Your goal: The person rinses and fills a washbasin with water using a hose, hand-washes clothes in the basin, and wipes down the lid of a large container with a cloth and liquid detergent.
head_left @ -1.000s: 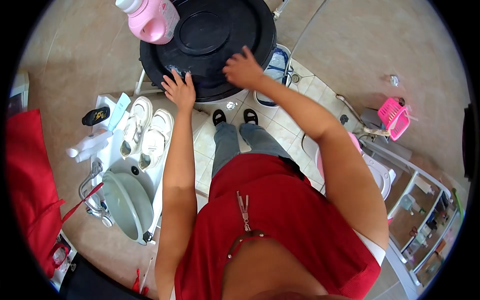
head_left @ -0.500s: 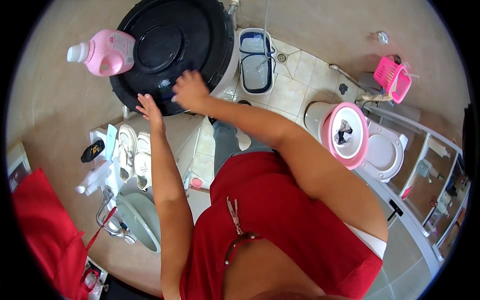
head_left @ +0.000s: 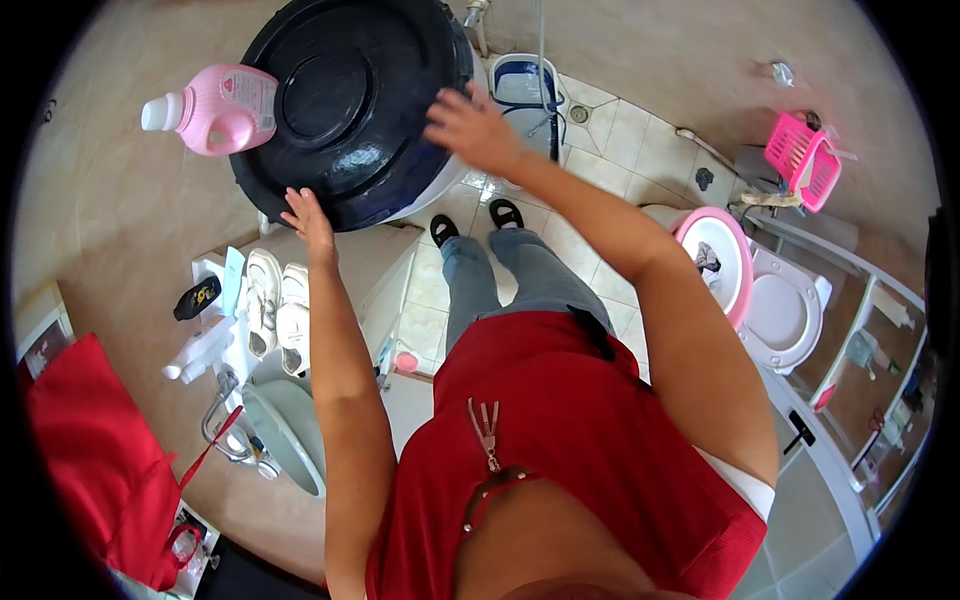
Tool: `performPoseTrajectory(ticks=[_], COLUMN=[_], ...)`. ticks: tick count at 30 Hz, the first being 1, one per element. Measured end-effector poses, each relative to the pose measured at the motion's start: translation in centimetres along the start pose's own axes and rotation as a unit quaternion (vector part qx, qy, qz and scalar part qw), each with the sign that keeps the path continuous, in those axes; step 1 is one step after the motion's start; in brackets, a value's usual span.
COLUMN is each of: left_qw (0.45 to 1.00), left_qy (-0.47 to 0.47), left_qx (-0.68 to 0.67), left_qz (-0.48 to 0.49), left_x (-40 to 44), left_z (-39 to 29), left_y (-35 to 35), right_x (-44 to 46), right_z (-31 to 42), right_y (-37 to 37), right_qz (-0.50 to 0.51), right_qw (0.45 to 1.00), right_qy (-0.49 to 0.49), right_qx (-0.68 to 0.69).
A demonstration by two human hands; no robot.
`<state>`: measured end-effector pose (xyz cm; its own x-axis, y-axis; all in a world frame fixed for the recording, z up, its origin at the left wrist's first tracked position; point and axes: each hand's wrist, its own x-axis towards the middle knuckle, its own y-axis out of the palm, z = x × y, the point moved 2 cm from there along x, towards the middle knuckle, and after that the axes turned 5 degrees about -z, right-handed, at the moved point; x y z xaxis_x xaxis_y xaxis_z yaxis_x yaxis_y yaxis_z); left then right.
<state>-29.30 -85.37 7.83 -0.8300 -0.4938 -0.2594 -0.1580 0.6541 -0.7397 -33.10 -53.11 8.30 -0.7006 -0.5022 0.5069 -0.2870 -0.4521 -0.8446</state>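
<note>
A large round black lid [head_left: 400, 130] covers a big white barrel [head_left: 447, 185] at the top of the view. Wet-looking shine shows on the lid's near side. My left hand [head_left: 312, 218] is at the lid's near left edge, fingers extended and holding nothing. At the lid's right edge is my right hand [head_left: 478, 132], slightly blurred, its fingers spread with nothing in them. Whether either palm presses on the lid, I cannot tell. A pink detergent bottle [head_left: 228, 108] with a white cap lies over the lid's left side.
A blue-and-white bucket [head_left: 523, 72] stands right of the barrel under a hose. White shoes [head_left: 264, 300] rest by the sink basin [head_left: 283, 430] at left. At right are a pink-rimmed tub [head_left: 738, 235], a toilet [head_left: 785, 310] and a pink basket [head_left: 806, 160].
My right hand has moved right, from the lid's near side to its right edge. My left hand stays at the near left edge. The view has shifted slightly, showing both feet.
</note>
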Motion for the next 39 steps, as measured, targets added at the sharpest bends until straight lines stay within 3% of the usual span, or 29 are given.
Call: performPoseTrajectory(ticks=[6, 8, 12, 18, 21, 24, 30, 31, 35, 39], left_qw=[1.000, 1.000, 0.999, 0.998, 0.996, 0.994, 0.989, 0.988, 0.986, 0.990], left_qy=[0.003, 0.002, 0.002, 0.002, -0.003, 0.007, 0.033, 0.049, 0.034, 0.031], left_qx=[0.003, -0.022, -0.042, -0.048, -0.062, -0.088, -0.121, -0.120, -0.146, -0.128], left_qz=[-0.003, -0.010, -0.018, -0.049, -0.059, -0.062, -0.077, -0.079, -0.070, -0.054], left_x=[0.3, 0.2, 0.4, 0.1, 0.0, 0.0, 0.7, 0.8, 0.6, 0.6], left_z=[0.4, 0.4, 0.6, 0.4, 0.5, 0.8, 2.0, 2.2, 2.1, 2.0], left_y=[0.2, 0.1, 0.2, 0.4, 0.4, 0.2, 0.7, 0.7, 0.5, 0.5], right_x=[7.1, 8.6, 8.5, 6.6, 8.5, 12.1, 17.6, 17.4, 13.5, 8.1], right_z=[-8.3, -7.5, -2.9, 9.2, 13.6, 15.9, 17.2, 17.3, 16.2, 10.5], right_y=[0.4, 0.6, 1.7, 5.1, 9.5, 13.8, 16.6, 16.6, 14.2, 7.6], right_qz=[-0.114, -0.086, 0.077, 0.130, 0.050, 0.130, 0.261, 0.208, 0.194, 0.188], right_qw=[0.986, 0.987, 0.992, 0.989, 0.986, 0.966, 0.945, 0.959, 0.959, 0.969], right_qy=[0.076, 0.084, 0.071, 0.016, -0.014, 0.012, 0.021, 0.017, -0.022, -0.081], right_qx=[-0.095, -0.105, -0.072, 0.062, 0.160, 0.222, 0.194, 0.191, 0.204, 0.137])
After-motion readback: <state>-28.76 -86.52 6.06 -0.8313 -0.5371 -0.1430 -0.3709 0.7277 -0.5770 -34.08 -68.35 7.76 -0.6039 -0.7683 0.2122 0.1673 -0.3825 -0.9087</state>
